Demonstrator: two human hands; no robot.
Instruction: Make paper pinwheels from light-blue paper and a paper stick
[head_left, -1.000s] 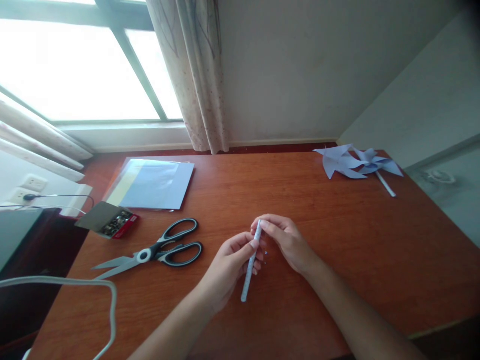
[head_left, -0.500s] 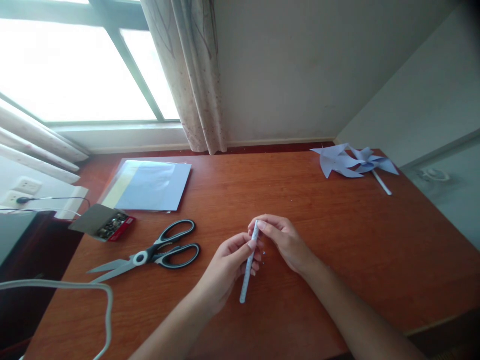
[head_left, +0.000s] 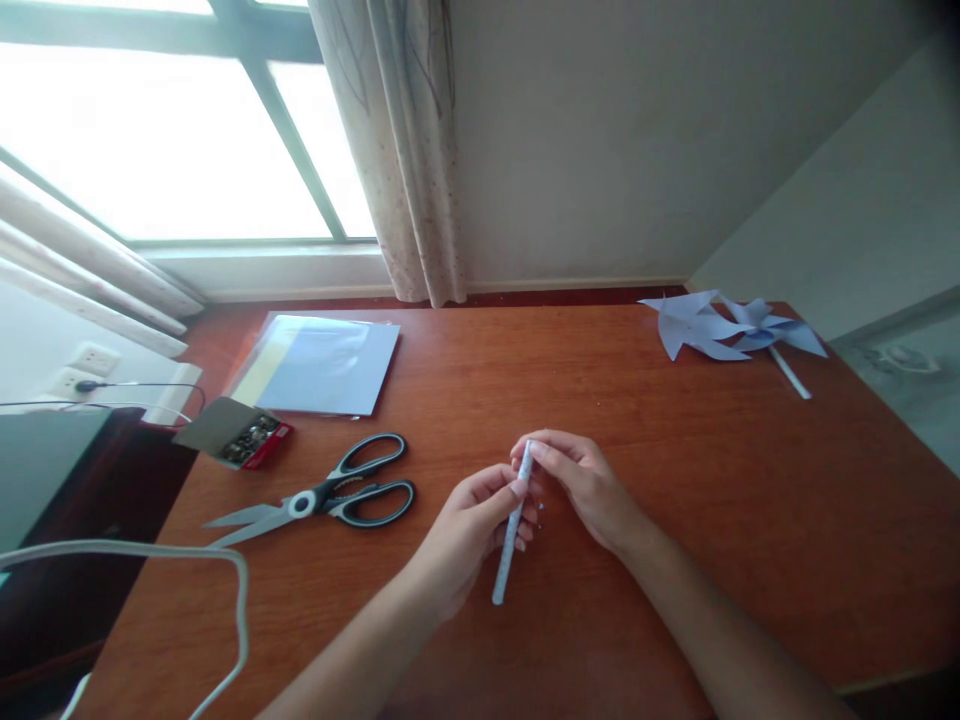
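Note:
A thin rolled paper stick (head_left: 508, 550) slants upright in front of me, held above the wooden table (head_left: 480, 370). My left hand (head_left: 480, 520) pinches it around the upper middle, thumb on the near side. At its top end, the thumb and fingers of my right hand (head_left: 574, 475) grip the tip. Tiny white scraps show beside the left fingertips. To the left lie scissors (head_left: 322, 500) with black and grey handles, blades partly spread.
A small open box (head_left: 240, 440) of metal pieces sits at the left edge. Behind it lies a plastic sleeve of paper sheets (head_left: 322, 365). Paper pinwheels (head_left: 701, 325), one showing a white stick, rest at the far right. A white cable (head_left: 240, 590) loops at lower left.
The whole view has shifted slightly, so things appear further right. Both hands keep the same hold on the paper stick.

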